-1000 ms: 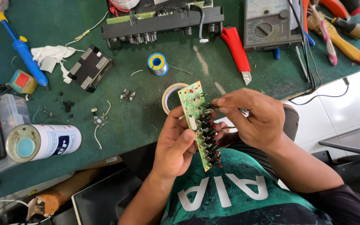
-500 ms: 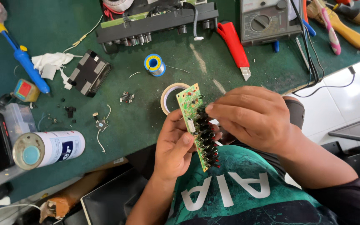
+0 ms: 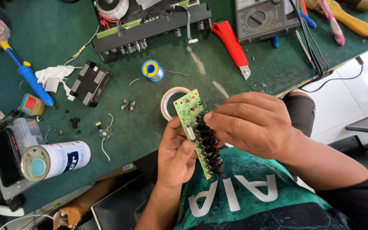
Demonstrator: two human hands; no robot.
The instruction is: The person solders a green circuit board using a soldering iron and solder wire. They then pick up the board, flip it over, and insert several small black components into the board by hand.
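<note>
Since the earlier frames the right hand [image 3: 254, 123] has slid further across the circuit board [image 3: 196, 130], so its knuckles now cover much of the right edge, where before the fingers only pinched at it; the board itself has hardly shifted. It stands tilted, held up over the person's lap just off the near edge of the green table [image 3: 56, 25]. The left hand [image 3: 176, 157] is curled round the board's lower left side, thumb pressed on its face. The right hand's fingers are bent down onto the row of black parts along the board; whether they pinch one cannot be told. Behind the board's top corner lies a tape roll [image 3: 169, 100], partly hidden by it. Further off sit a solder spool [image 3: 152, 70], a red knife [image 3: 233, 44], a meter [image 3: 263, 19], a white spray can [image 3: 56, 159] and a blue screwdriver [image 3: 30, 76].
</note>
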